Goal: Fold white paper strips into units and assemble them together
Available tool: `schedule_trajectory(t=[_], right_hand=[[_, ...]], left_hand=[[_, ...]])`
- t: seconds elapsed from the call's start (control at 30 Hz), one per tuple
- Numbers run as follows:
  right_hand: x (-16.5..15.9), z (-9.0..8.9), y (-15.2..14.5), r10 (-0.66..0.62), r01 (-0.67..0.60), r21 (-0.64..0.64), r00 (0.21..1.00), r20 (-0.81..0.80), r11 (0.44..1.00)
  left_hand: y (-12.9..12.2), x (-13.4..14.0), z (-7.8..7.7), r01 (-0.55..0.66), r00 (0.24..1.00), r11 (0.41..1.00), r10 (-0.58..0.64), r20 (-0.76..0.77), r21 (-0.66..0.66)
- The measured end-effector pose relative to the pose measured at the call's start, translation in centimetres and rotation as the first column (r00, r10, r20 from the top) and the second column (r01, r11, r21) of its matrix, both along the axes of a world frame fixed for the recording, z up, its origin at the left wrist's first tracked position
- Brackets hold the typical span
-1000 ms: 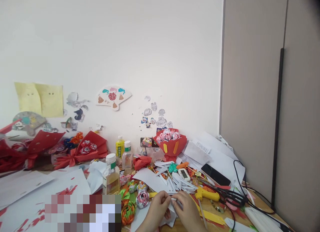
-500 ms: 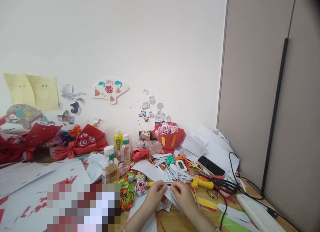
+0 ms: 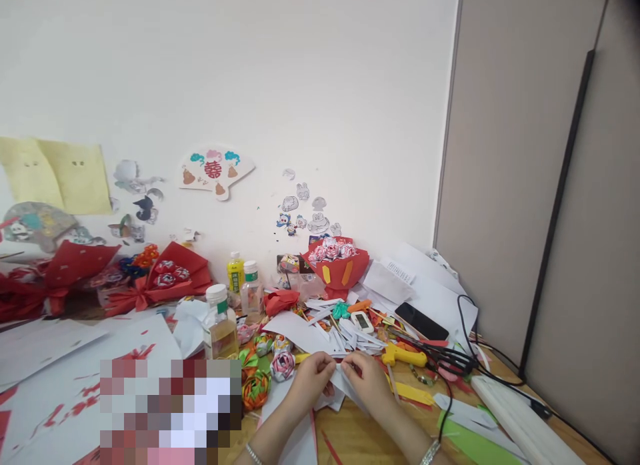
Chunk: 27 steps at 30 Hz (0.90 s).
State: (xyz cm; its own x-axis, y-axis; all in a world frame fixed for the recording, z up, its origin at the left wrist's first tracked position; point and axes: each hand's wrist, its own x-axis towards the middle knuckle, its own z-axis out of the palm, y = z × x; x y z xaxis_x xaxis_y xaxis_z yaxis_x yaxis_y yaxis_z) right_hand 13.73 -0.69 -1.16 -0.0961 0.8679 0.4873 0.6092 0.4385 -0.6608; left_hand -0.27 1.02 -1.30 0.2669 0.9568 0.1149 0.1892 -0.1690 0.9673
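A piece of white paper (image 3: 343, 383) is pinched between both my hands, low in the middle of the view. My left hand (image 3: 313, 379) grips its left edge with thumb and fingers together. On the other edge my right hand (image 3: 367, 383) is closed the same way, its fingertips close to the left ones. The lower part of the paper is partly hidden behind my hands. Folded paper roses (image 3: 283, 365) lie just left of my left hand. A yellow glue gun (image 3: 404, 355) rests to the right of my right hand.
Folded white paper strips (image 3: 357, 338) are heaped behind my hands, with a small white timer (image 3: 362, 322) and a phone (image 3: 421, 321). A red paper bouquet (image 3: 340, 270) stands against the wall. Bottles (image 3: 221, 328) stand at left; black cables (image 3: 450, 359) and a white power strip (image 3: 523, 418) lie right.
The view has tilted down and turned right slightly, so more of my wrists shows. Both hands keep their pinch on the white paper, with hardly any shift.
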Motion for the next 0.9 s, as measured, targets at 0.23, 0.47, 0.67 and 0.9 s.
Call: schedule_trajectory(t=[0.23,0.47,0.67,0.9], right_hand=[[-0.1,0.0,-0.2,0.005,-0.008,0.046,0.999,0.049,0.999],[-0.1,0.0,-0.5,0.033,-0.042,0.085,0.994,0.105,0.996],[0.2,-0.2,0.0,0.063,-0.070,0.070,0.993,0.103,0.995],[0.9,-0.4,1.1,0.059,-0.062,-0.063,0.997,-0.041,0.996]], left_hand=[[-0.4,0.0,0.0,-0.014,0.992,0.991,0.030,-0.120,0.132],[-0.8,-0.2,0.4,0.019,0.973,0.972,0.035,-0.229,0.232],[-1.2,-0.4,0.8,0.040,0.923,0.919,0.117,-0.367,0.393],[-1.2,-0.8,1.6,0.036,0.881,0.911,0.166,-0.444,0.412]])
